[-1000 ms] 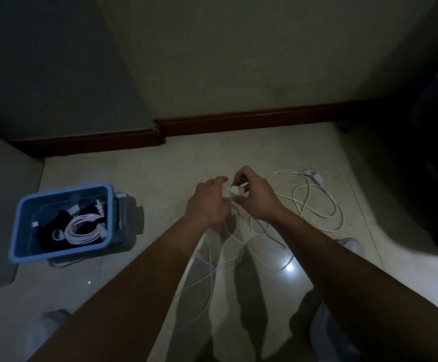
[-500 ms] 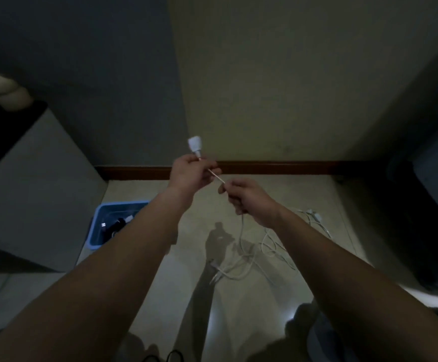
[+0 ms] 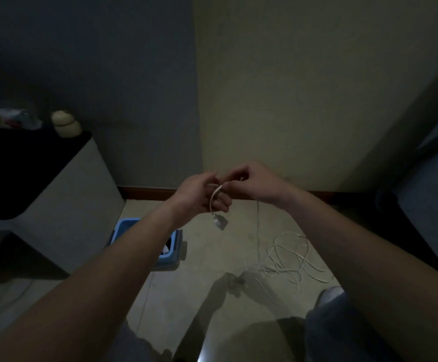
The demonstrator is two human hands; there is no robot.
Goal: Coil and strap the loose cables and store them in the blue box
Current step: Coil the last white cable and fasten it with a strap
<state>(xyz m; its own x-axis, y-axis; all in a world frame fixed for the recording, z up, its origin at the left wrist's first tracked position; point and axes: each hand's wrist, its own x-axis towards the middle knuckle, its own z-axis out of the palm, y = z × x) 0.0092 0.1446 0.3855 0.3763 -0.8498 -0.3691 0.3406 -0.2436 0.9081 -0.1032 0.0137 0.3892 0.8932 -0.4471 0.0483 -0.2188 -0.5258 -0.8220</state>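
Both hands are raised in front of the wall corner, close together. My left hand (image 3: 201, 193) holds a short loop of a white cable (image 3: 257, 231), whose white plug end (image 3: 220, 222) dangles just below its fingers. My right hand (image 3: 258, 183) pinches the same cable beside the left hand. From there the cable drops straight down to a loose white tangle (image 3: 291, 257) on the floor at the right. The blue box (image 3: 174, 253) stands on the floor below my left forearm, which hides most of it.
A grey cabinet (image 3: 63, 202) with a dark top stands at the left, carrying a pale jar (image 3: 66, 124) and clutter. A brown skirting board (image 3: 147, 192) runs along the walls. Dark furniture (image 3: 426, 199) fills the right side. My knees show at the bottom.
My hands have come closer together. The plug end, which stuck up above my left hand, now hangs below it with the cable looped over. The camera has tilted up.
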